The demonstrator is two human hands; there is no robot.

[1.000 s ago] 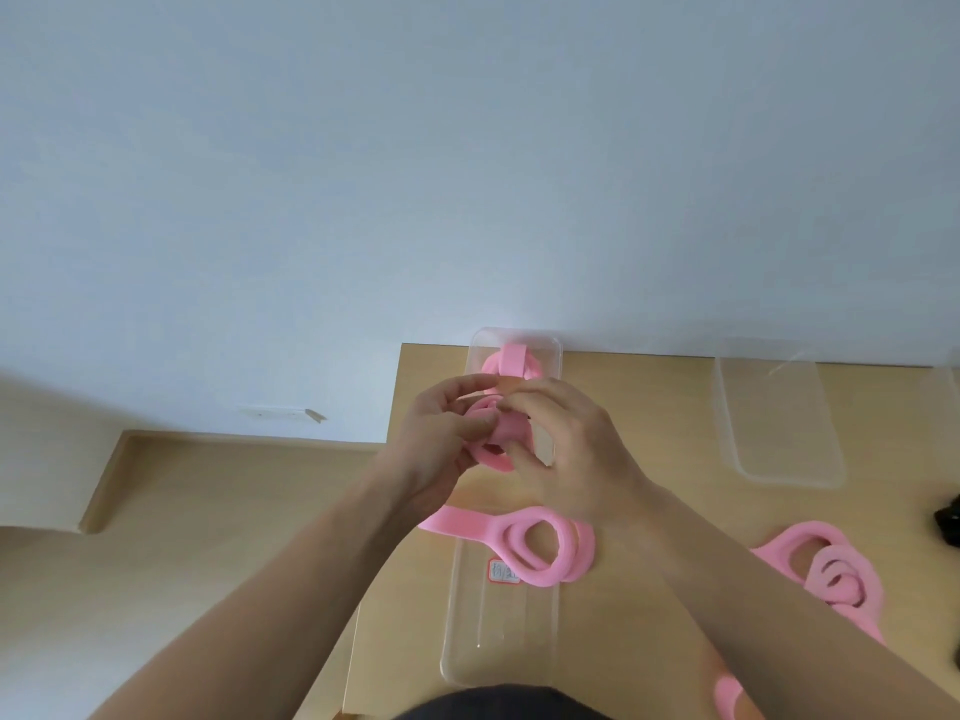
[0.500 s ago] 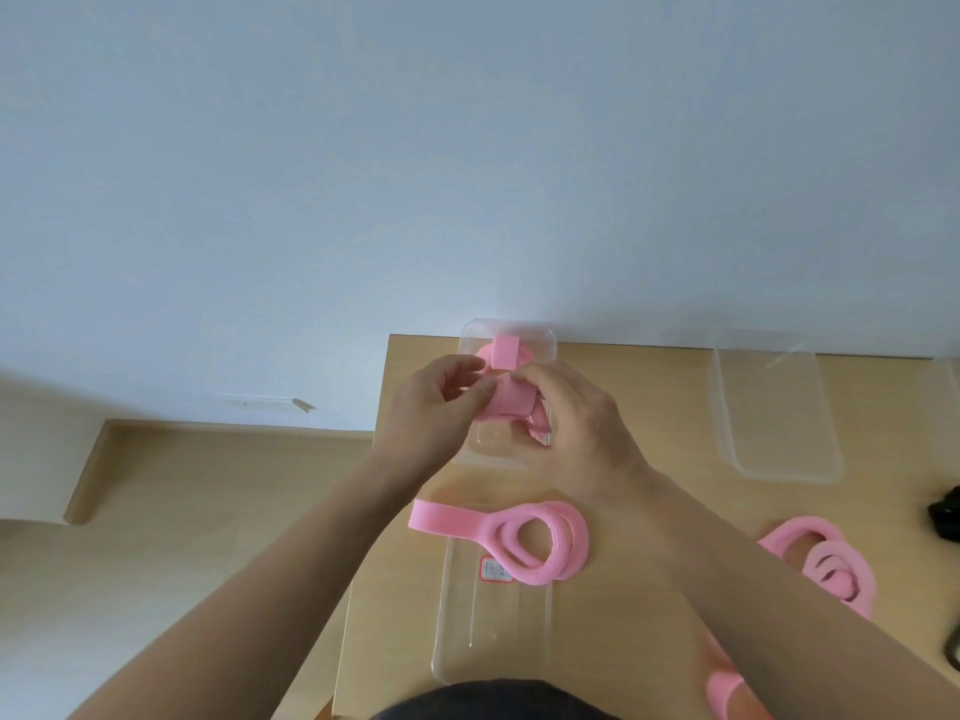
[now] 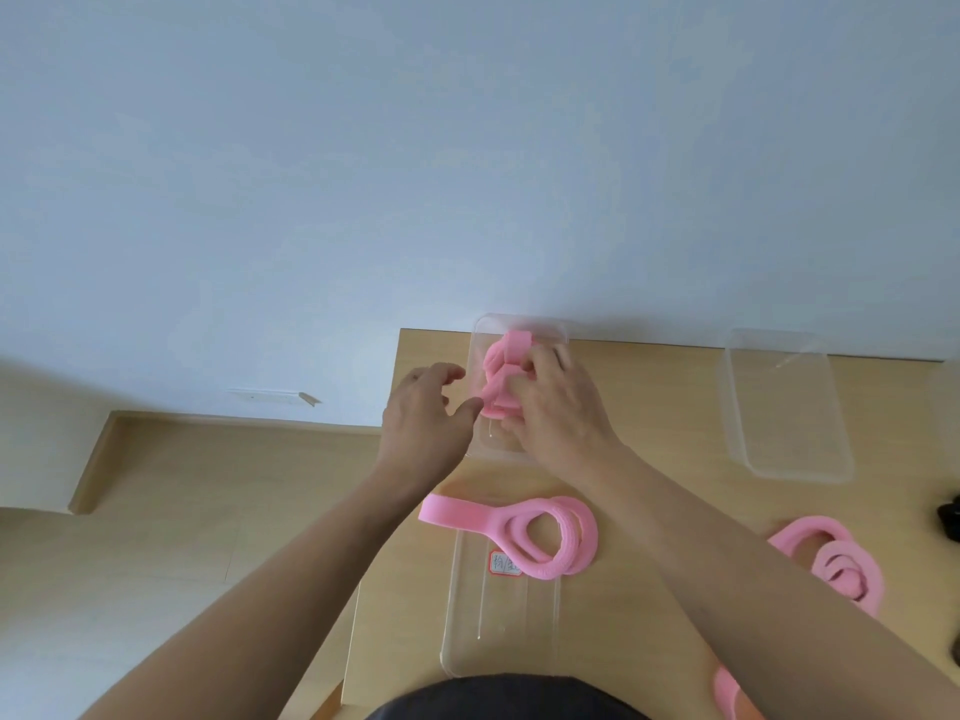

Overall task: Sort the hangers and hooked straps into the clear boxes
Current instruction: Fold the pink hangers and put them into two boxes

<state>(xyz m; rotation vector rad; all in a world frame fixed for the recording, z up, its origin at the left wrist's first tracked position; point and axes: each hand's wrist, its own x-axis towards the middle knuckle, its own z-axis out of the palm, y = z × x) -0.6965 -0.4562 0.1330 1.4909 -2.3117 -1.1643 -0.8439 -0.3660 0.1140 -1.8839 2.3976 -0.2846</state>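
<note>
A folded pink foam strap (image 3: 500, 396) sits inside the far clear box (image 3: 519, 324) at the table's back edge, on top of another pink strap (image 3: 511, 348). My right hand (image 3: 558, 407) reaches into that box and holds the folded strap down, fingers curled over it. My left hand (image 3: 426, 415) hovers just left of the box with fingers spread, thumb tip near the strap. A pink looped strap (image 3: 524, 535) lies across the top of a near clear box (image 3: 501, 615) that bears a small red-edged label (image 3: 505, 563).
A third clear box (image 3: 784, 407) stands at the back right. Another pink looped strap (image 3: 836, 563) lies at the right, and a pink piece (image 3: 727, 693) shows under my right forearm. A dark object (image 3: 950, 517) sits at the right edge. The wooden table (image 3: 649, 387) ends left of the boxes.
Both hands carried the folded strap forward and lowered it into the far box. My left hand has let go and drawn back to the left; my right hand stays on the strap.
</note>
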